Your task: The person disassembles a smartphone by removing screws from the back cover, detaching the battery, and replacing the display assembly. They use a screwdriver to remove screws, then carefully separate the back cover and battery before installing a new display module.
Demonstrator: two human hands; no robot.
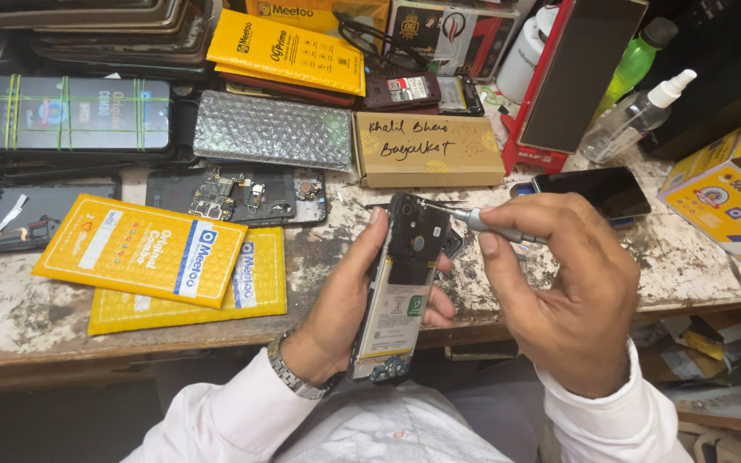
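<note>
1. You hold an opened phone [403,287] with its back cover off, upright and tilted a little, above the front edge of the workbench [36,317]; its battery and black inner frame face you
2. Your left hand [345,304] is wrapped around the phone from the left, thumb along its left edge and fingertips showing on the right edge, so this hand is closed on the phone
3. Your right hand [563,291] is closed around a small screwdriver [473,219], pinched between thumb and fingers; its thin tip lies across the top of the phone, near the upper right corner
4. A metal wristwatch [293,377] sits on your left wrist, above the white sleeve
5. Just behind the phone a flat brown cardboard box [426,150] with handwriting lies on the workbench, and left of it a bubble-wrapped packet [272,130]
6. To the left of your left hand two yellow padded envelopes [143,249] lie overlapping, and behind them a bare phone frame [255,195] with its circuit board exposed
7. To the right of your right hand a dark phone [602,190] lies face up, with a clear spray bottle [632,118] and a green bottle [636,56] behind it
8. A yellow carton [731,193] stands at the far right edge
</note>
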